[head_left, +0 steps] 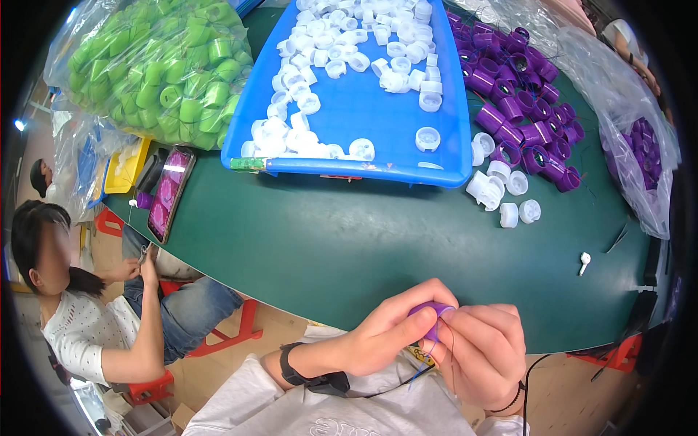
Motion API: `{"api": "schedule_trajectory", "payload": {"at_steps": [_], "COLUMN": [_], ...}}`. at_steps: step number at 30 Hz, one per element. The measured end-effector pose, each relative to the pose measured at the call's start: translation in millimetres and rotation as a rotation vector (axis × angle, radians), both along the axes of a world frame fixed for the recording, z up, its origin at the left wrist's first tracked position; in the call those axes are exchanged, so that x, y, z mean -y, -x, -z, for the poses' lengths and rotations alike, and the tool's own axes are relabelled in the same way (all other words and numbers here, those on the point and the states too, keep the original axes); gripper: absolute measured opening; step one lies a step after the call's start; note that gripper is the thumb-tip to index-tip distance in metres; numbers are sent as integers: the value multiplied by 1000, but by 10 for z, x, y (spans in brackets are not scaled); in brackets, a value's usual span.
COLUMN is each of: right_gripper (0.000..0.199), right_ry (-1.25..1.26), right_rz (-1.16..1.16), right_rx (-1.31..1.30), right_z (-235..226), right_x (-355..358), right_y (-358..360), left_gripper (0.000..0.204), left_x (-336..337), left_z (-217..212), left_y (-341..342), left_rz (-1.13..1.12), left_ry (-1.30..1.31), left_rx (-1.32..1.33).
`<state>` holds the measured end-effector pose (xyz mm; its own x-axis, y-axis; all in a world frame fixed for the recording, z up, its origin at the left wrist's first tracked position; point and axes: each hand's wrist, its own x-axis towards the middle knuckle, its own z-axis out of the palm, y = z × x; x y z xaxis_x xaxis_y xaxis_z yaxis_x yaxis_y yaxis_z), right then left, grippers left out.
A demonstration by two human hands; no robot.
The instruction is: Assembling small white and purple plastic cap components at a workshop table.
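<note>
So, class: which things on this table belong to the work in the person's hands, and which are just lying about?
In use: purple cap held by left hand and right hand; purple caps pile; white caps in blue tray.

Lying about: bag of green caps; phone; white earbud.

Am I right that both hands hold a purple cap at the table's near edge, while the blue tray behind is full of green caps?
Not quite. In the head view the blue tray holds white caps; the green caps sit in a clear bag to its left. The rest stands: the left hand and right hand both hold a purple cap at the table's near edge.
</note>
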<state>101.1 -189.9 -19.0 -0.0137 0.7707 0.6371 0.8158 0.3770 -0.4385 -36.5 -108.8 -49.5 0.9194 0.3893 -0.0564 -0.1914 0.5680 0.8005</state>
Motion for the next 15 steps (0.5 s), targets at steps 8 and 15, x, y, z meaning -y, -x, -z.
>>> {"api": "schedule_trajectory", "payload": {"at_steps": [8,15], "right_gripper": [28,27], "right_ry": [-44,39], "right_rz": [10,-4], "right_rx": [27,-79], "right_z": [36,-57], "right_x": [-5,20], "right_y": [29,15], "left_gripper": [65,58], "left_x": [-15,23], "left_z": [-38,-20], "left_y": [8,15], "left_rz": [-9,-3], "left_ry": [-21,0], "left_rx": [-72,31]}}
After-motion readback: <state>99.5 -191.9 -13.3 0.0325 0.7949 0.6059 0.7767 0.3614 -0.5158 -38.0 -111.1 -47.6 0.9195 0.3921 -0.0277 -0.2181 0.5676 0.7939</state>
